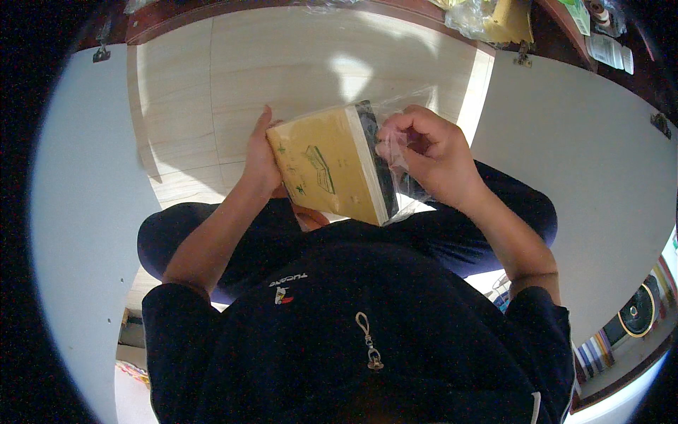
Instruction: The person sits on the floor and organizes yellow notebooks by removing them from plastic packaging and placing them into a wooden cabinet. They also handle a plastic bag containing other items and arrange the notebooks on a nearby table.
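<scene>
A book (321,164) with a yellow cover and a small dark line drawing is held up over my lap, slightly tilted. Dark material shows along its right side, beyond the white page edges. My left hand (265,157) grips its left edge, thumb along the side; the other fingers are hidden behind it. Clear plastic wrapping (408,185) covers the book and sticks out loosely at the right. My right hand (434,152) pinches that loose plastic between thumb and fingers, just right of the book.
White cabinet doors (78,177) stand open on both sides of me, the right door (565,169) close to my right arm. Beyond the book is a pale tiled floor (261,63). Plastic bags and packages (487,21) lie on a dark red shelf at the top right.
</scene>
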`<act>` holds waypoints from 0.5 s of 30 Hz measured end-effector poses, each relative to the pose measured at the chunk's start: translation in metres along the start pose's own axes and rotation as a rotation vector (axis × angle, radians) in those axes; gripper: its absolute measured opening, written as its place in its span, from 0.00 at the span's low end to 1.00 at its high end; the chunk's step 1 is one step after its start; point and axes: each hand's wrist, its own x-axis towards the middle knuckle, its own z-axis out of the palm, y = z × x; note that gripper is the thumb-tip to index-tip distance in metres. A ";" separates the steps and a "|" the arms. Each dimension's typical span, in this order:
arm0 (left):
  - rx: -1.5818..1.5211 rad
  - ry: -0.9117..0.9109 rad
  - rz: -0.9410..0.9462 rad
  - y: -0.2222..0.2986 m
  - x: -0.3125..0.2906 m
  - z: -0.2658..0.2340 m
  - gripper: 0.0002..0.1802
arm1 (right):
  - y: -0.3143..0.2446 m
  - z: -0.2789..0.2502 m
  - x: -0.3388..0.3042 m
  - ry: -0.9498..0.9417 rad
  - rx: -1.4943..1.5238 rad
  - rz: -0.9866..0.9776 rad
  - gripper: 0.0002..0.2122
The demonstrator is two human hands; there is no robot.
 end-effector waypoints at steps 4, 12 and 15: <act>0.019 0.129 0.142 0.004 -0.005 0.008 0.24 | -0.007 -0.001 0.001 -0.014 -0.001 0.122 0.07; 0.116 0.117 0.320 0.015 0.007 -0.010 0.17 | 0.006 -0.006 0.006 0.009 -0.071 0.070 0.08; 0.125 0.168 0.363 0.016 0.004 -0.005 0.16 | 0.002 -0.008 0.010 0.016 -0.291 0.069 0.09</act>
